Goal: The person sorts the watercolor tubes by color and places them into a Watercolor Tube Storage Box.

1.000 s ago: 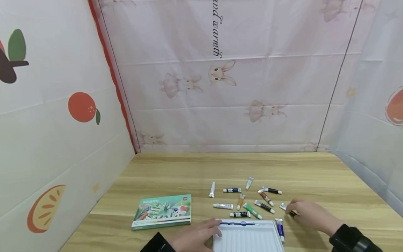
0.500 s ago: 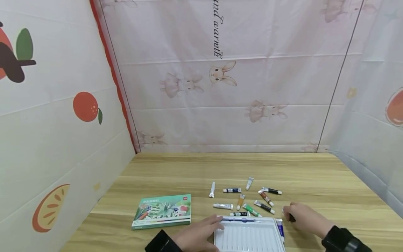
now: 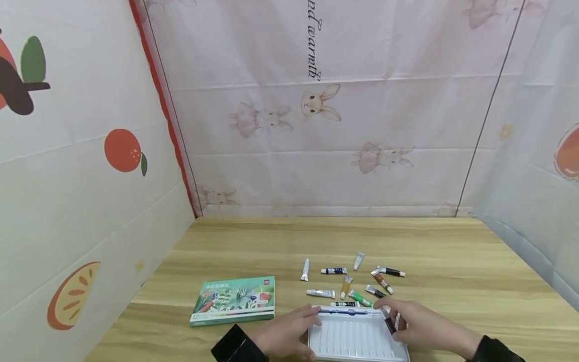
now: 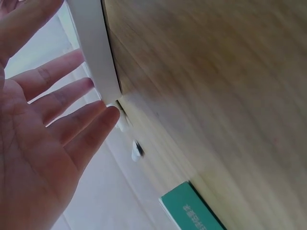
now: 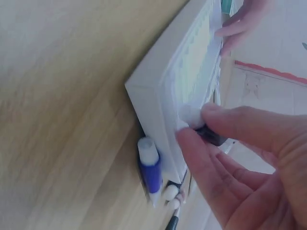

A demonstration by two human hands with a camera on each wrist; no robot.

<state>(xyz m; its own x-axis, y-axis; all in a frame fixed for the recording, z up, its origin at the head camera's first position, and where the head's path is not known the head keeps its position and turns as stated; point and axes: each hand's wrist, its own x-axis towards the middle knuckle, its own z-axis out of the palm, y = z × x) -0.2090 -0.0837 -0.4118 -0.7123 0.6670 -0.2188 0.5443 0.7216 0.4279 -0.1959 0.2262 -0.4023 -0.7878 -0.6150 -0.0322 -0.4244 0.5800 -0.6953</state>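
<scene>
Head cam: R grip (image 3: 420, 321), blk tube (image 3: 390, 326) pinched; L grip (image 3: 289, 332) straight-fingered at tray edge (image 3: 312, 336)

Near side of the table (image 3: 271, 241), there's the palette tray (image 3: 344, 343), the paintbrush (image 3: 348, 312) lying along its far end. Left hand (image 3: 289, 333) at the tray's left edge, right hand (image 3: 420, 322) at its right, with a paint tube (image 3: 389, 322) pinched over that side! Another tube (image 5: 151, 170) lies on the table, just outside the tray's right wall. Behind the tray, scattered tubes (image 3: 333, 271) spread left to right. Over to their left, apart, lies the paint box (image 3: 232, 300). Behind it all, the backdrop sheet (image 3: 316, 181) meets the table's far edge.
</scene>
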